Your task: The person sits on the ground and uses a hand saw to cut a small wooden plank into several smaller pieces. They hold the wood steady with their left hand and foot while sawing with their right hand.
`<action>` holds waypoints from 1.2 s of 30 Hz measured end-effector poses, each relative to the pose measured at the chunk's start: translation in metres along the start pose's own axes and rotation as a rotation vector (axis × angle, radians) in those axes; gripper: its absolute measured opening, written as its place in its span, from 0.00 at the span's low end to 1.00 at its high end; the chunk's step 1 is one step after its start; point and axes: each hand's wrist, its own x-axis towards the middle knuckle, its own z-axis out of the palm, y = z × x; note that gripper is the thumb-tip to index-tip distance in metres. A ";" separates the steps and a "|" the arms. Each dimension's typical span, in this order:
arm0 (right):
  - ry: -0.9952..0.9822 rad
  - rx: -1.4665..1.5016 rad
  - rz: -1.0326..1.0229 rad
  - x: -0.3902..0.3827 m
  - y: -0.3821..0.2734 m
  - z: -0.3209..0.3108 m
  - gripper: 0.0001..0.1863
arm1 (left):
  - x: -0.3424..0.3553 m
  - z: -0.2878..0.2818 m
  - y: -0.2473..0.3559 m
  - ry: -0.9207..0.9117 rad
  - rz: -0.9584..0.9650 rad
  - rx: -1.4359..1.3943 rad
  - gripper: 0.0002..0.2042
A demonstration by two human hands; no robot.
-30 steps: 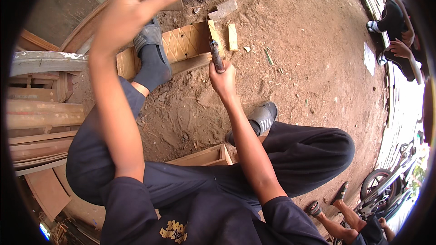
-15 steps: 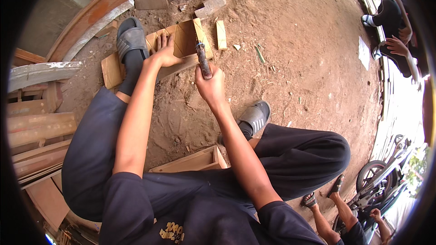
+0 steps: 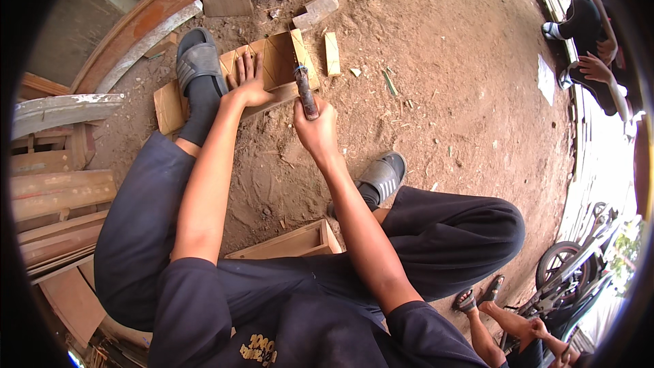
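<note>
A board with scored criss-cross lines lies across another piece of wood on the dirt, and my left foot in a grey slide rests at its left part. My left hand presses on the board with fingers spread. My right hand is closed round the worn dark handle of a hand tool, which points away from me at the board's right end; its working part is too narrow to make out. A short offcut lies just right of the board.
Wooden frames and stacked timber line the left. A grey block lies beyond the board, an open wooden box below my legs. Other people sit at the upper and lower right, near a motorbike.
My left hand has come down from the air onto the board. My right hand still holds the tool. The view has shifted slightly. The lower-right person's hands have moved.
</note>
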 end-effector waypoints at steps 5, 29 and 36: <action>0.007 -0.024 -0.015 -0.001 -0.002 -0.001 0.14 | -0.007 -0.001 0.012 -0.033 -0.043 0.070 0.76; 0.004 -0.025 -0.005 0.001 0.005 0.005 0.14 | -0.009 -0.003 0.013 -0.046 -0.043 0.042 0.76; 0.028 0.026 -0.040 0.001 0.007 0.007 0.16 | -0.007 -0.002 0.013 -0.047 -0.047 0.046 0.77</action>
